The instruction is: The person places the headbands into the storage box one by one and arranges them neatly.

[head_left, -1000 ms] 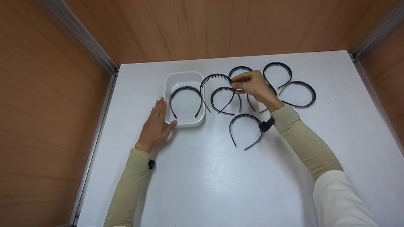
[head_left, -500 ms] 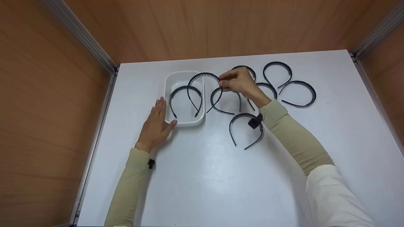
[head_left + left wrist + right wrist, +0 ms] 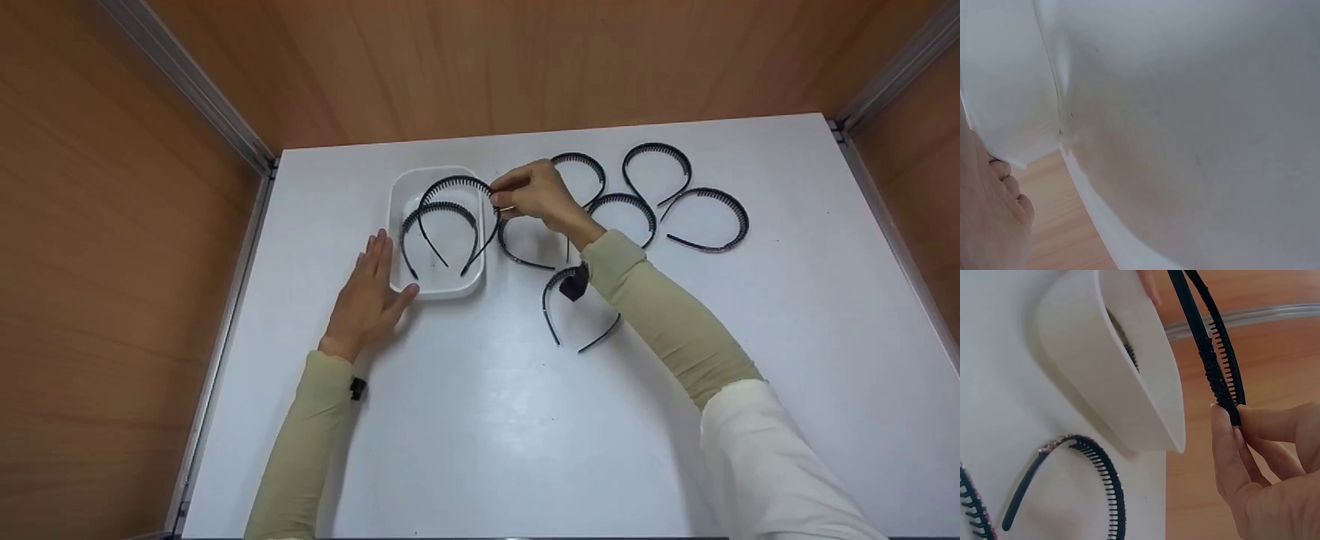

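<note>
Headbands (image 3: 655,218), black and toothed, are the things being handled. Largest around them are brown wood-patterned walls (image 3: 465,67), behind and at both sides of a white table (image 3: 480,457). Over the table reach a person's right sleeve (image 3: 675,322), olive with a white upper part, and left sleeve (image 3: 292,442), olive.

Next in size is a white tub (image 3: 471,288) toward the back left of the table. The left hand (image 3: 364,300) lies against the tub's left side, its fingers straight and the thumb spread away to the near corner. The right hand (image 3: 544,195) pinches one side of a held headband (image 3: 457,180) between thumb and fingertips. In the head view that headband overlaps the tub and the inner headband (image 3: 439,206) lying in it; whether the two touch, I cannot tell.

Six more headbands are on the table right of the tub: five grouped toward the back, one nearer the person and partly covered by the right arm. Smallest are the black wrist devices (image 3: 574,283), one on each arm.
</note>
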Demonstrator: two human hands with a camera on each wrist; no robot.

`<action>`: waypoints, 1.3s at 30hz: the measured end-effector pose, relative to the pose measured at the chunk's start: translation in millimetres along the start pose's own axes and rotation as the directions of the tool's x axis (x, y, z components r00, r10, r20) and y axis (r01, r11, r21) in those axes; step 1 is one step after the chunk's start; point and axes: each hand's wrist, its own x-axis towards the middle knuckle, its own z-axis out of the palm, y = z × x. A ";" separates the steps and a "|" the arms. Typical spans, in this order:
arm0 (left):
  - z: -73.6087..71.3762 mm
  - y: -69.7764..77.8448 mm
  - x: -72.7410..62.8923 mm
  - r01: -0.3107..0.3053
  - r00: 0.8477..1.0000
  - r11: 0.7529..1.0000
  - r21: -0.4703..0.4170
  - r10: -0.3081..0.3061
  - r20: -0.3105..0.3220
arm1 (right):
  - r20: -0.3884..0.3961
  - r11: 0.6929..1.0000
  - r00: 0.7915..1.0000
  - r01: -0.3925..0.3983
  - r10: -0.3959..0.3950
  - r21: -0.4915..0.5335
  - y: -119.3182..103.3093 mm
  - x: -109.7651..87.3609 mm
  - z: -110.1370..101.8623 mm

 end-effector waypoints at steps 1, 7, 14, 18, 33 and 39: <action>-0.1 0.2 0.2 -0.002 1.000 1.000 0.000 0.002 -0.002 | -0.003 1.000 1.000 0.003 -0.003 -0.001 0.3 2.2 2.7; -2.4 3.1 -0.1 0.015 1.000 1.000 0.016 -0.015 0.010 | -0.002 0.999 1.000 0.028 -0.028 -0.045 2.1 11.8 16.9; -2.5 3.2 -0.4 0.010 1.000 1.000 0.006 -0.010 -0.003 | -0.060 0.995 0.998 0.021 -0.027 -0.094 4.7 23.5 32.5; -1.7 1.0 -1.2 0.000 1.000 1.000 0.004 0.000 -0.008 | -0.098 0.994 0.995 0.019 -0.030 -0.108 6.9 29.8 40.7; -0.8 3.4 -1.1 -0.001 1.000 1.000 -0.002 0.001 0.006 | -0.128 0.928 0.987 0.040 -0.093 -0.370 10.7 36.1 51.6; -0.7 1.6 -0.1 0.000 1.000 1.000 -0.003 0.000 0.001 | -0.106 0.918 0.989 0.057 -0.107 -0.393 8.4 37.4 58.5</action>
